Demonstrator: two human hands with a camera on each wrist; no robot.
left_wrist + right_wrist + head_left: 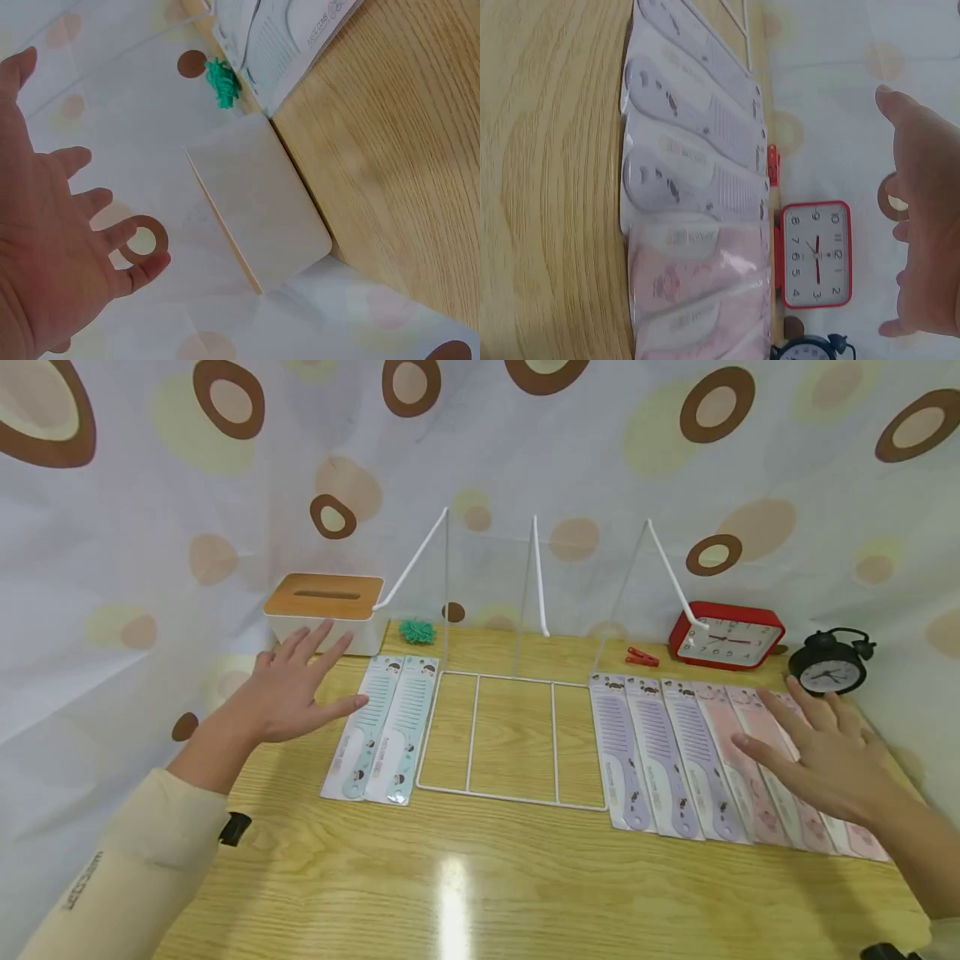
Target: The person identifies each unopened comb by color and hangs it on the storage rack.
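My left hand [296, 689], fingers spread and holding nothing, hovers over two packaged teal combs [405, 727] on the left of the table. Over on the right, my right hand [828, 752] is likewise spread and bare above several packaged pink combs [757, 777], partly covering them in the head view. Beside these lie three packaged purple combs [652, 760]. Between the two comb groups stands a white wire rack [513, 802] with three slanted prongs. In the right wrist view the purple combs [694, 172] and pink combs [697, 262] lie side by side in clear sleeves.
A white tissue box [326, 596] with a wooden lid stands behind my left hand, near a green tangled bundle [417, 632]. At the back right are a red clip [642, 657], a red rectangular clock [727, 637] and a black alarm clock [828, 664]. A patterned curtain [495, 460] hangs behind.
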